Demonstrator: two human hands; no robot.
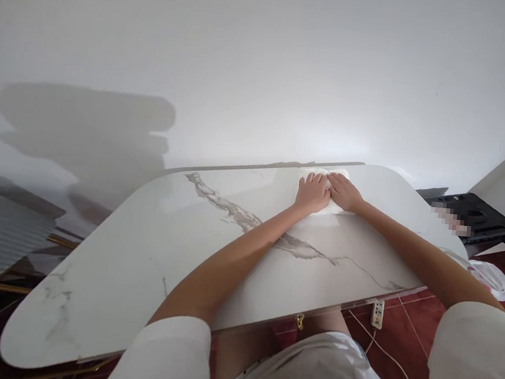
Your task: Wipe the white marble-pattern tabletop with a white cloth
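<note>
A white cloth or paper wipe (337, 207) lies on the far side of the white marble-patterned table (141, 250). Pressed down on its left part is my left hand (313, 193), its fingers pointing away from me and slightly spread. From the right, my right hand (344, 191) lies flat on the wipe with fingers stretched toward the left hand. The two hands meet near the wipe's middle and cover much of it. Neither hand's fingers wrap around it.
A pale wall (263, 72) runs along the table's far edge. To the right are a black case (480, 218) and a white plastic bag (492, 280). A power strip (377, 314) with a cord lies on the red floor (404, 326). Grey ribbed material (5, 238) stands at left.
</note>
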